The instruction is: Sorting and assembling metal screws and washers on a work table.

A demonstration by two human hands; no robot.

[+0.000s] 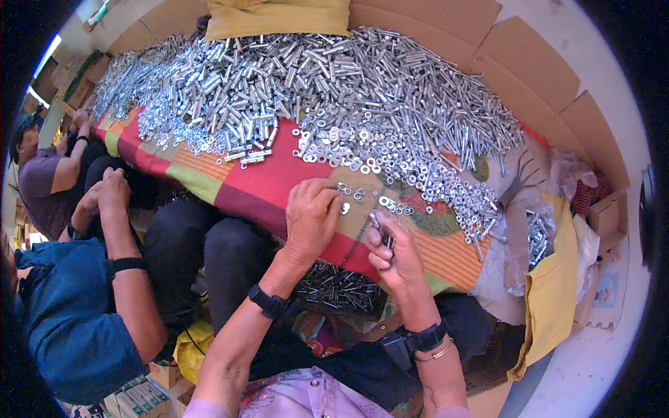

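Observation:
My left hand (311, 217) is over the patterned cloth, fingers bent and drawn together. Its fingertips touch or nearly touch several small washers (358, 194); what lies between them, if anything, is hidden. To its right, my right hand (398, 256) is closed around a slim metal bolt (376, 223), which pokes up past the thumb and fingers. Just beyond that hand lies a short row of nuts and washers (396, 205). A flat washer (345, 208) rests between my two hands.
A large heap of metal bolts and sleeves (334, 70) covers the far side, with loose nuts and washers (411, 167) along its near edge. Cardboard (529, 66) walls it in. A dark bin of bolts (338, 287) sits below. Two other people (83, 306) sit at left.

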